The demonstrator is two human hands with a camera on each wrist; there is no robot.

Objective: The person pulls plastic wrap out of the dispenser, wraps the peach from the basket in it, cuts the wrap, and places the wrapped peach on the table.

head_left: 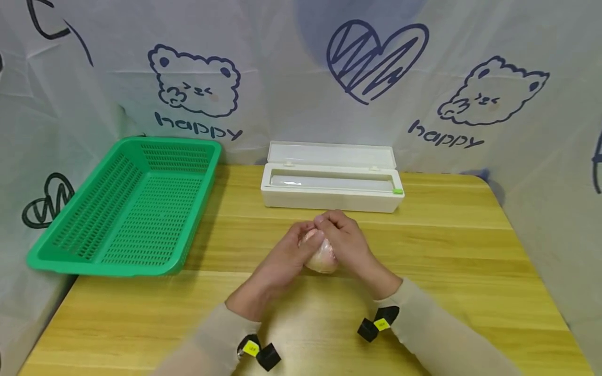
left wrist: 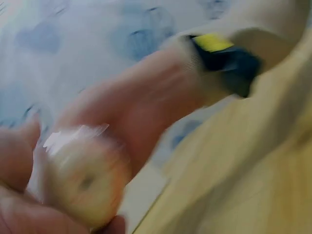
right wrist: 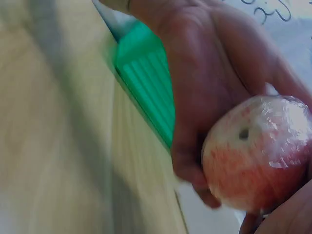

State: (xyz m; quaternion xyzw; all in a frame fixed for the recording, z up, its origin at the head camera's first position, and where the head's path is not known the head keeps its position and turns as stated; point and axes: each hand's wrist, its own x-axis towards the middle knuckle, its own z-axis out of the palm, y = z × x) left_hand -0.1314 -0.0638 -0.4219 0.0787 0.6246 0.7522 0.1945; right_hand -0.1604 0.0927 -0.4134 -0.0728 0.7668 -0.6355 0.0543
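Over the middle of the table, both hands hold an apple point(head_left: 322, 259), yellowish with red streaks. Clear film covers it, shiny and wrinkled on one side in the right wrist view, where a dark spot marks one end of the fruit point(right wrist: 243, 165). My left hand point(head_left: 288, 257) cups it from the left, thumb lying over the top. From the other side my right hand point(head_left: 349, 244) grips it, and the fingers of both hands meet at the far top. The left wrist view is blurred, with the apple point(left wrist: 92, 183) between the hands.
Just beyond the hands stands a white cling film box point(head_left: 329, 201), lid raised, a roll inside and a green slider point(head_left: 397, 191) at its right end. A green plastic basket point(head_left: 181, 245) sits at the left. Drawn-on white sheeting point(head_left: 282, 104) hangs behind the wooden table point(head_left: 451, 271).
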